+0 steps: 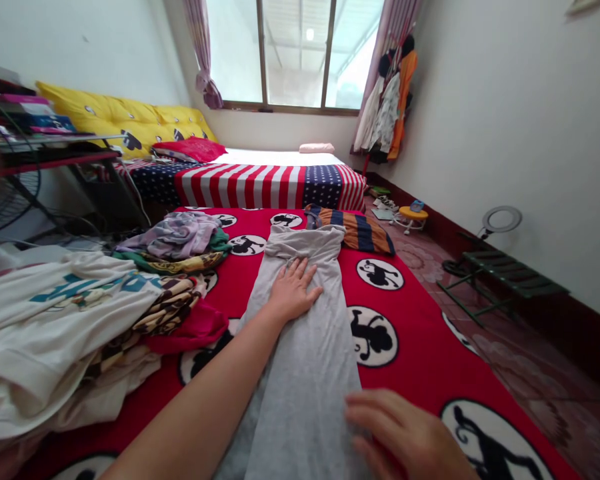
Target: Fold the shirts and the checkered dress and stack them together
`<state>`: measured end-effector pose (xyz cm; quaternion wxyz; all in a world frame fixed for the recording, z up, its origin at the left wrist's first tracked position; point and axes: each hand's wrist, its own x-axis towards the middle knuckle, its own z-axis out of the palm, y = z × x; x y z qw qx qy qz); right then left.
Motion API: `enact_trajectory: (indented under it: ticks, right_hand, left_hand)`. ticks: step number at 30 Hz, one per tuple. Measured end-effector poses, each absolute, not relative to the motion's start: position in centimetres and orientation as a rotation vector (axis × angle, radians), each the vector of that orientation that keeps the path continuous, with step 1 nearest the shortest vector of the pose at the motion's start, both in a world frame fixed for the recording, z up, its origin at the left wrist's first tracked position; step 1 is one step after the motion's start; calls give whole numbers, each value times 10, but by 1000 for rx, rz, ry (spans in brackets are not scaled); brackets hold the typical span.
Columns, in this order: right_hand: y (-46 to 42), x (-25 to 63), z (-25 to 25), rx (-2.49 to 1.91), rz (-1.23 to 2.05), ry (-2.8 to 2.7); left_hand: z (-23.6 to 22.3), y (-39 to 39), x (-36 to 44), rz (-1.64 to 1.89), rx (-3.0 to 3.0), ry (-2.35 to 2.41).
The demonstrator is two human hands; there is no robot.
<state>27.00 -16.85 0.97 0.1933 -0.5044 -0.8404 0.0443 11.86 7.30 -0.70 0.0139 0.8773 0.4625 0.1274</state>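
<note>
A long grey knit garment lies stretched lengthwise on a red blanket printed with black monkey figures in white circles. My left hand rests flat on the garment's upper part, fingers spread. My right hand sits low in the view at the garment's right edge, fingers curved and reaching toward the grey cloth. It holds nothing that I can see. The garment's lower end runs out of view beneath my hands.
Heaped clothes and a folded purple cloth lie on the blanket to the left. A striped cloth lies beyond the garment. Behind stands a bed with a flag-pattern cover. A green folding rack stands on the tiled floor to the right.
</note>
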Motion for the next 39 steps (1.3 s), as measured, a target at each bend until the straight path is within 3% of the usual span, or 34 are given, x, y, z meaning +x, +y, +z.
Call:
enact_trajectory:
  ticks: [4,10,15,19,24,32,39]
  right_hand:
    - [-102,270,25,-1554,-37,-2364]
    - [-57,241,30,-1776,1,-2255]
    - [-27,237,4,-1742,-21,-2106]
    - [-20,241,-13,-1796,48,-2125]
    - [-24,242,-12,-1809,104,-2087]
    - [-23,243,-14,-1783,158,-2037]
    - [-24,243,-14,-1753,169,-2034]
  left_hand:
    - [-10,75,118,467,2739,1452]
    - [-18,77,119,499,2757,1449]
    - [-4,81,115,438,2770,1359]
    - [38,110,119,341,2725,1306]
    - [82,170,156,658,2670,1420]
    - [69,229,222,684,2575,1104]
    - [83,236,232,601,2338,1175]
